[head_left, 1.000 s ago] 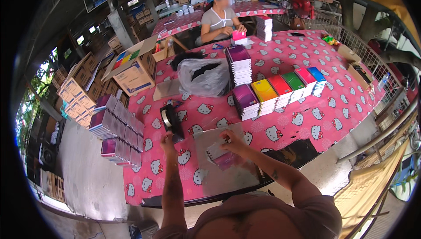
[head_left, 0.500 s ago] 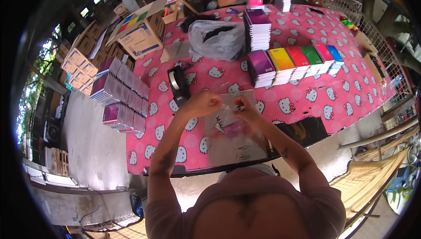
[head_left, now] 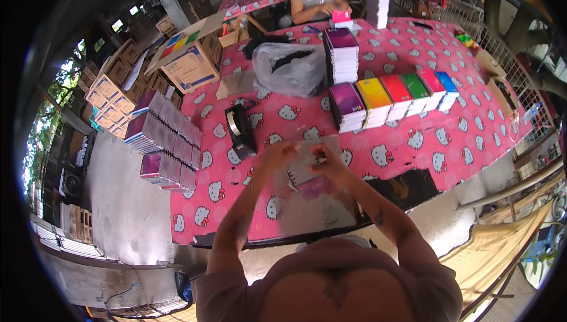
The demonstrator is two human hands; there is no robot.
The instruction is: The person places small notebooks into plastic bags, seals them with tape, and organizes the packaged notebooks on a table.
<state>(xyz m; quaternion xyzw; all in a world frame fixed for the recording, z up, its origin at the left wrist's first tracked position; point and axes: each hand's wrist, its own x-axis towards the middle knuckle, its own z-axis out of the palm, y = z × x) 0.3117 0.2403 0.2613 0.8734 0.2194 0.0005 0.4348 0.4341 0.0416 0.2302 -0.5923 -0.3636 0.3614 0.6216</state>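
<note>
A spiral-bound notebook with a purple part [head_left: 312, 187] lies in front of me, in or under shiny clear plastic, on a transparent sheet [head_left: 307, 218] at the table's near edge. My left hand [head_left: 281, 155], somewhat blurred, is closed at the plastic's upper left side. Across a small gap, my right hand [head_left: 328, 164] pinches the clear plastic, fingers curled. The exact edge each hand grips is hard to make out. A black tape dispenser [head_left: 241, 133] stands just beyond my left hand.
Colourful notebook stacks [head_left: 390, 100] and a taller purple stack [head_left: 342, 56] stand beyond my right hand. A plastic bag [head_left: 289, 68] lies farther back. Wrapped notebooks [head_left: 162, 136] stand at the left, near cardboard boxes [head_left: 192, 65]. A co-worker [head_left: 316, 0] sits across the pink table [head_left: 401, 139].
Both my hands have shifted slightly down in the picture, as has the whole view. The purple part of the notebook shows more clearly. The co-worker now sits more in view, hands at a pink item.
</note>
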